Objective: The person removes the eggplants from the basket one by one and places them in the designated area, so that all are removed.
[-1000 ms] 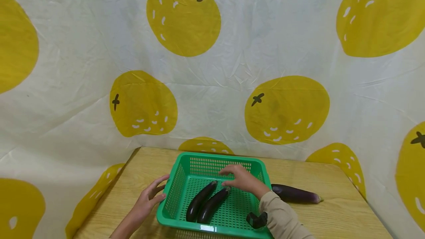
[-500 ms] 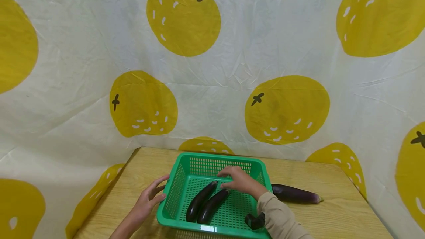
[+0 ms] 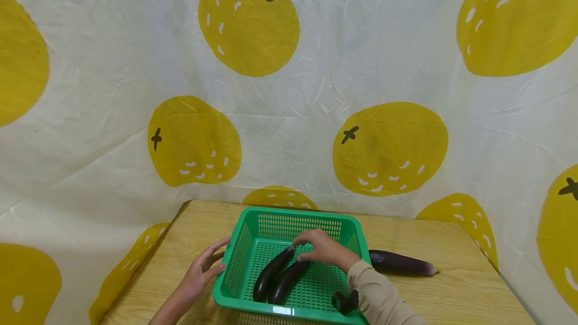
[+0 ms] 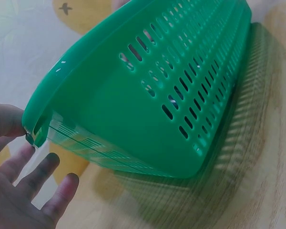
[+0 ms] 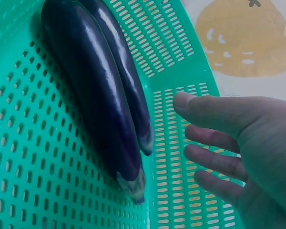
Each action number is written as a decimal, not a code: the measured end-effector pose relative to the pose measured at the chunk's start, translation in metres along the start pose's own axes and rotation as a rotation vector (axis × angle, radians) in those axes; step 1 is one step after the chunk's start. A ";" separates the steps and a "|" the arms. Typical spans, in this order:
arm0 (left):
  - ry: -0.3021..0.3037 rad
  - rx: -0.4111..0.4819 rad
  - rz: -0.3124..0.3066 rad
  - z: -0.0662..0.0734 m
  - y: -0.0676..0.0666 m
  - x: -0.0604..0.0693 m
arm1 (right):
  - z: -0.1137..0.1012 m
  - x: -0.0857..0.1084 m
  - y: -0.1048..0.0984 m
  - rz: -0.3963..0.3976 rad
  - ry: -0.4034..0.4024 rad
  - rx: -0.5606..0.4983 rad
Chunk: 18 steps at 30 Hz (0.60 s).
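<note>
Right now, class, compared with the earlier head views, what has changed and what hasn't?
The right hand has shifted slightly left and toward the wearer, nearing the stem ends of two eggplants in the green basket; it holds nothing. The left hand stays at the basket's left rim; basket, both eggplants and the third eggplant on the table look unmoved.
</note>
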State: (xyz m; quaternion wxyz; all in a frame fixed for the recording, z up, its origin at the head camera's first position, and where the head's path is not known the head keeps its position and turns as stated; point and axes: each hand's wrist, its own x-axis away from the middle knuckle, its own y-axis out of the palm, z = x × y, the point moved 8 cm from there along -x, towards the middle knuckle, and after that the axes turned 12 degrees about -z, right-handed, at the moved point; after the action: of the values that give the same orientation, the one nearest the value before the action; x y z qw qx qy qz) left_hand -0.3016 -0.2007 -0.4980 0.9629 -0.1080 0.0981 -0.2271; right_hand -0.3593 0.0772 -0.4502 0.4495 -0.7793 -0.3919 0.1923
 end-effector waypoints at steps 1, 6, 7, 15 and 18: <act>-0.001 0.002 0.000 0.000 0.000 0.000 | 0.000 0.000 0.000 -0.001 -0.002 0.000; 0.002 0.004 -0.002 0.000 0.000 0.000 | 0.000 -0.001 0.002 -0.020 -0.005 -0.017; 0.002 0.004 -0.002 0.000 0.000 0.000 | 0.000 -0.001 0.002 -0.021 -0.008 -0.019; -0.008 0.014 -0.006 0.002 0.000 0.001 | 0.002 -0.003 0.002 -0.043 -0.010 -0.015; -0.006 0.017 -0.018 0.003 0.001 0.000 | 0.004 -0.004 0.004 -0.065 0.002 -0.019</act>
State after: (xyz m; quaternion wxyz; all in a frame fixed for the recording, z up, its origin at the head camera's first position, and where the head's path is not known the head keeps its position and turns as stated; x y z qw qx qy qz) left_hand -0.3001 -0.1996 -0.4953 0.9619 -0.1015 0.0925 -0.2363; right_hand -0.3630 0.0749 -0.4558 0.4484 -0.7707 -0.4183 0.1732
